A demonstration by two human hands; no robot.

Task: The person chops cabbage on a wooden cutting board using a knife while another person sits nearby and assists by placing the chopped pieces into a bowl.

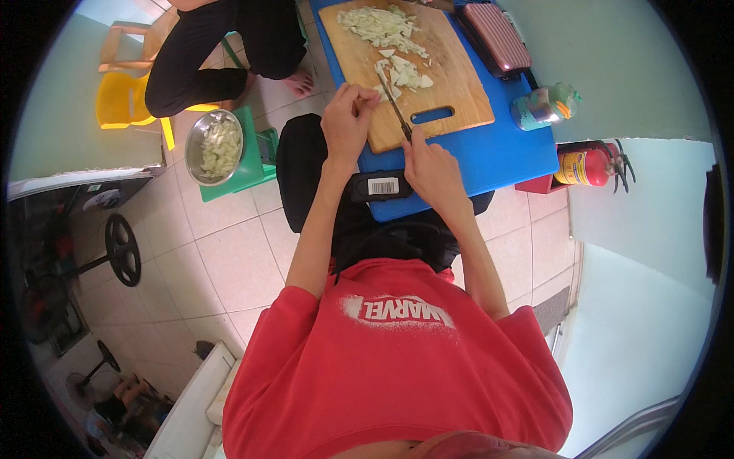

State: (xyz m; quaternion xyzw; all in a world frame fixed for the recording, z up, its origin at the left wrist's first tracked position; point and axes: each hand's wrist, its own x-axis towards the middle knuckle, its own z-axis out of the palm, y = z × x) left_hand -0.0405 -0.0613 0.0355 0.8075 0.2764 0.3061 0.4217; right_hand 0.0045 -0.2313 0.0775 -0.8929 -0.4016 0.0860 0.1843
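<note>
My right hand [430,163] grips the dark handle of a knife [392,102], its narrow blade pointing away over a wooden cutting board [467,97]. Beside the blade, my left hand [348,117] is at the board's left edge with its fingers curled. A pale piece of vegetable lies close to those fingertips; whether they hold it cannot be made out. Sliced pale green-white vegetable [406,73] lies around the blade tip, and a larger chopped heap [378,26] covers the board's far end. The board rests on a blue table [499,163].
A metal bowl [191,143] of chopped vegetable stands on a green stool [248,129] at left, near a seated person [200,57]. A black device [361,188] sits at the table's near edge. Right are a pink ribbed case [498,37], a bottle [536,109] and a fire extinguisher [596,166].
</note>
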